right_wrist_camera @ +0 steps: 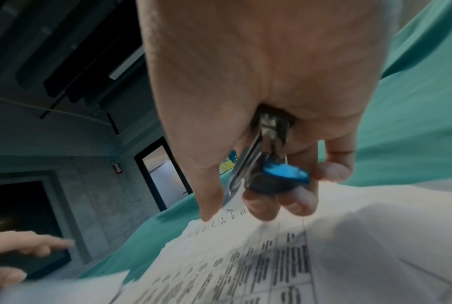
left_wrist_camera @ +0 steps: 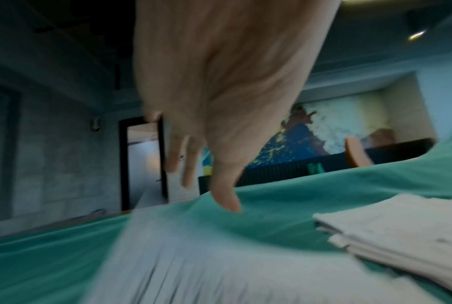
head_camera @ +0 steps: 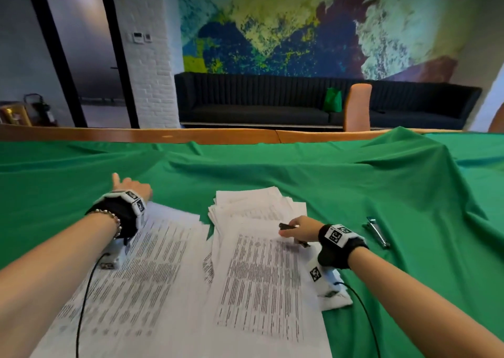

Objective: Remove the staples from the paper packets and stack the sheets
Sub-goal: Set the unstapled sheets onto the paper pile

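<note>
Now we are between staples: our right hand (head_camera: 298, 228) grasps the staple remover (right_wrist_camera: 268, 164) over the near packet (head_camera: 261, 281), our left hand (head_camera: 133, 188) hangs released beside the loose sheets (head_camera: 141, 262), so next we seat the tool under a staple.

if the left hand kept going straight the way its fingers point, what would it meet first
Probably only the green cloth: the left hand points away over bare fabric beyond the sheets, though depth is unclear.
</note>
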Demonstrator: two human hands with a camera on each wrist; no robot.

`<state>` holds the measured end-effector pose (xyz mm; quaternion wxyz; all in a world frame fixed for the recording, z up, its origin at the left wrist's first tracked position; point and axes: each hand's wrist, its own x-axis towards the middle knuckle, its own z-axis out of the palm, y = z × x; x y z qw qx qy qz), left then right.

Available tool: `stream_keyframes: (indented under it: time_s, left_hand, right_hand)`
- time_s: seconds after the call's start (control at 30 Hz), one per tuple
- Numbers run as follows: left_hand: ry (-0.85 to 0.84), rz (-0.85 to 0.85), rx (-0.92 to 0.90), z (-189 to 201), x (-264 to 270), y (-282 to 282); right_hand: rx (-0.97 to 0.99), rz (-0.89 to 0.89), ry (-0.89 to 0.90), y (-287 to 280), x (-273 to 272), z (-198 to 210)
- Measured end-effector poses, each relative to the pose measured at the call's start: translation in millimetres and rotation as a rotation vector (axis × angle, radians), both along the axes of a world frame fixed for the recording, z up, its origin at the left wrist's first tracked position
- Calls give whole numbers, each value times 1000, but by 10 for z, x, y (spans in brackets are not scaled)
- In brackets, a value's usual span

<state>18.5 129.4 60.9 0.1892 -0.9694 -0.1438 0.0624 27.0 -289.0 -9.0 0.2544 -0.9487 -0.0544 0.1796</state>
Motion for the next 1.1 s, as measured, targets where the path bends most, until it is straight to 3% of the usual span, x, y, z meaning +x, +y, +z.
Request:
stream_keyframes:
  time_s: [0.07, 0.2, 0.37, 0.83, 1.1]
  left_hand:
    - [4, -13, -25, -54, 91, -111]
    - [126, -246, -360, -228, 292, -675]
    - [200, -311, -511, -531, 409, -1259]
    - [141, -162, -712, -879, 536, -1630]
    - [-16, -150, -841, -781, 463, -1657]
  right_hand:
    - [-28, 24, 16, 46, 13, 48]
    - [-142, 87, 42, 119, 25, 86]
    - [-240, 126, 55, 209, 22, -14]
    - [-207, 155, 51, 157, -20, -81]
    - [-121, 60, 14, 157, -42, -81]
